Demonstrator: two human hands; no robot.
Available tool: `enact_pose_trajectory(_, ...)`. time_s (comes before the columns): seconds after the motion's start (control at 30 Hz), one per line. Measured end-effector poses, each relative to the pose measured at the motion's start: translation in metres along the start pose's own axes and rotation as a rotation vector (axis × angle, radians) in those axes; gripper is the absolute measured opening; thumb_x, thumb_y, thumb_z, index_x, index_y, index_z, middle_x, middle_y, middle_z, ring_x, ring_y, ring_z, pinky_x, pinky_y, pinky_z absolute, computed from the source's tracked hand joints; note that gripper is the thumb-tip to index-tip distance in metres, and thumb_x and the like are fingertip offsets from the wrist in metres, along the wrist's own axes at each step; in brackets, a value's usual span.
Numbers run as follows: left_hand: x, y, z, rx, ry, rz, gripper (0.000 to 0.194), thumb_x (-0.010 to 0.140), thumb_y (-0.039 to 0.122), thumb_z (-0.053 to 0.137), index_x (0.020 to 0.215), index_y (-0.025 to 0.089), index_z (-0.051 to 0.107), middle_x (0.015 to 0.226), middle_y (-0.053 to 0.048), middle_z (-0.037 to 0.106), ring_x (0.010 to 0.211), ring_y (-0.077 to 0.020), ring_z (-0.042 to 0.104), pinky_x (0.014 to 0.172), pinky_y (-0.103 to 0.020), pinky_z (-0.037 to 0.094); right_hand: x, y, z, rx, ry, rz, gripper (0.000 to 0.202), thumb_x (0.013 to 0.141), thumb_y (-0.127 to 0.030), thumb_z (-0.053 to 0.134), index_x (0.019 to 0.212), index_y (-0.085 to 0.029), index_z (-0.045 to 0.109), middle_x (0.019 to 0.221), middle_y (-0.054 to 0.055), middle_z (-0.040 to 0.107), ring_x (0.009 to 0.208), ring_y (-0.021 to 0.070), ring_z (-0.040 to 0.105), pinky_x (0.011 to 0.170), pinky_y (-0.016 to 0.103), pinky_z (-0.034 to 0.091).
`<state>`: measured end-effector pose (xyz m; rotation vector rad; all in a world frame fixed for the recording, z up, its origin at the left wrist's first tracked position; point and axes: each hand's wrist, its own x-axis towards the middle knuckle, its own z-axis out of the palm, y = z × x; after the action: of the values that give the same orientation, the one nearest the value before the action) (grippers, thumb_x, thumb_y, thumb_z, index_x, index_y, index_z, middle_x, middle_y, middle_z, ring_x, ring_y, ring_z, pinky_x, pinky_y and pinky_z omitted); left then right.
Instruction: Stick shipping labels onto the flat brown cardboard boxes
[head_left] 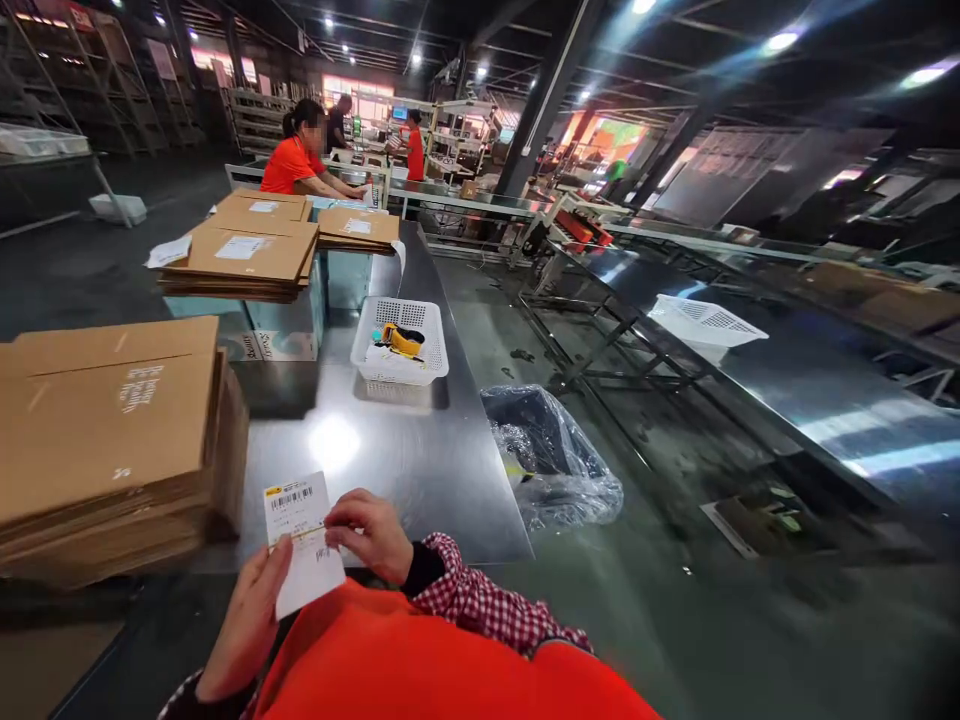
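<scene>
A white printed label sheet (296,510) with barcodes is held upright in front of my body, over the near edge of the metal table (390,450). My left hand (251,615) grips its lower left edge, thumb on the front. At the sheet's right edge, my right hand (371,535) pinches with thumb and fingers. A thin yellowish band crosses the sheet between the two hands. Flat brown cardboard (105,410) is stacked just to the left.
Beyond the sheet, a white basket (400,342) holds a yellow tape dispenser. More cardboard (251,245) lies on boxes behind. A plastic-lined bin (551,455) stands right of the table. A person in orange (289,165) works at the far end.
</scene>
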<state>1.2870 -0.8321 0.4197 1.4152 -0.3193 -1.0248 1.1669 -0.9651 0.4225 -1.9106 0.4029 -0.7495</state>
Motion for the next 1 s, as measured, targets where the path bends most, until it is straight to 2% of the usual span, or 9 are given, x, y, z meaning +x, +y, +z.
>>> enact_pose_trajectory(0.13,0.024,-0.012,0.042,0.061,-0.075,-0.017,0.056,0.068,0.057,0.071,0.102,0.013,0.067,0.101,-0.011,0.074,0.097,-0.0328,0.067,0.080,-0.039,0.058,0.005,0.022,-0.037,-0.194,-0.009,-0.081,0.011,0.087,-0.022,0.055,0.082,-0.019,0.064,0.087,0.005,0.057,0.084,0.0157,0.055,0.077,0.027,0.048)
enact_pose_trajectory(0.3,0.043,-0.025,0.064,0.264,-0.009,0.042,0.059,0.057,0.064,0.073,0.089,0.014,0.070,0.094,-0.011,0.075,0.092,-0.0322,0.068,0.081,-0.036,0.057,0.008,0.057,-0.053,-0.308,-0.014,-0.103,0.013,0.092,-0.020,0.038,0.087,-0.019,0.051,0.087,0.007,0.054,0.084,0.0179,0.052,0.074,0.030,0.047)
enact_pose_trajectory(0.47,0.053,-0.026,0.078,0.352,-0.059,0.088,0.056,0.063,0.063,0.068,0.092,0.015,0.071,0.095,-0.011,0.075,0.092,-0.0315,0.068,0.081,-0.036,0.055,0.022,0.085,-0.063,-0.220,0.159,0.066,0.021,0.094,-0.026,0.031,0.079,-0.020,0.044,0.073,0.002,0.053,0.063,0.0136,0.051,0.060,0.026,0.044)
enact_pose_trajectory(0.57,0.061,-0.026,0.086,0.371,-0.168,0.100,0.051,0.069,0.059,0.067,0.095,0.015,0.070,0.096,-0.010,0.074,0.089,-0.0294,0.067,0.079,-0.035,0.054,0.045,0.093,-0.085,-0.080,0.337,0.253,0.024,0.092,-0.037,0.035,0.075,-0.021,0.043,0.061,-0.002,0.051,0.051,0.0112,0.048,0.052,0.024,0.042)
enact_pose_trajectory(0.67,0.071,-0.025,0.087,0.289,-0.237,0.074,0.046,0.073,0.054,0.067,0.097,0.015,0.069,0.094,-0.009,0.073,0.090,-0.0281,0.066,0.077,-0.034,0.053,0.070,0.096,-0.122,0.010,0.488,0.363,0.029,0.086,-0.049,0.039,0.076,-0.022,0.042,0.056,-0.003,0.052,0.047,0.0114,0.049,0.048,0.024,0.042)
enact_pose_trajectory(0.73,0.074,-0.023,0.085,0.173,-0.191,0.041,0.043,0.071,0.052,0.070,0.092,0.014,0.069,0.087,-0.008,0.073,0.084,-0.0259,0.066,0.073,-0.032,0.052,0.076,0.095,-0.145,0.039,0.521,0.381,0.033,0.080,-0.055,0.042,0.076,-0.022,0.041,0.054,-0.004,0.050,0.046,0.0123,0.050,0.044,0.024,0.042)
enact_pose_trajectory(0.8,0.074,-0.021,0.083,-0.026,-0.134,-0.005,0.042,0.066,0.049,0.076,0.087,0.013,0.068,0.079,-0.006,0.071,0.073,-0.0218,0.064,0.066,-0.029,0.050,0.070,0.098,-0.159,0.086,0.497,0.401,0.037,0.072,-0.059,0.050,0.079,-0.022,0.044,0.053,-0.004,0.048,0.044,0.0137,0.049,0.041,0.025,0.041)
enact_pose_trajectory(0.87,0.076,-0.022,0.083,-0.315,-0.083,-0.066,0.046,0.061,0.046,0.081,0.091,0.014,0.067,0.078,-0.007,0.070,0.066,-0.0186,0.063,0.060,-0.027,0.047,0.056,0.113,-0.164,0.136,0.434,0.474,0.042,0.068,-0.057,0.056,0.090,-0.022,0.053,0.056,-0.002,0.051,0.046,0.0170,0.053,0.041,0.029,0.044)
enact_pose_trajectory(1.0,0.090,-0.030,0.083,-0.484,0.116,-0.003,0.055,0.052,0.049,0.083,0.093,0.016,0.065,0.078,-0.007,0.069,0.069,-0.0218,0.065,0.067,-0.033,0.048,0.025,0.169,-0.150,0.203,0.246,0.688,0.036,0.057,-0.058,0.064,0.080,-0.030,0.062,0.056,0.002,0.056,0.052,0.0230,0.060,0.050,0.037,0.052)
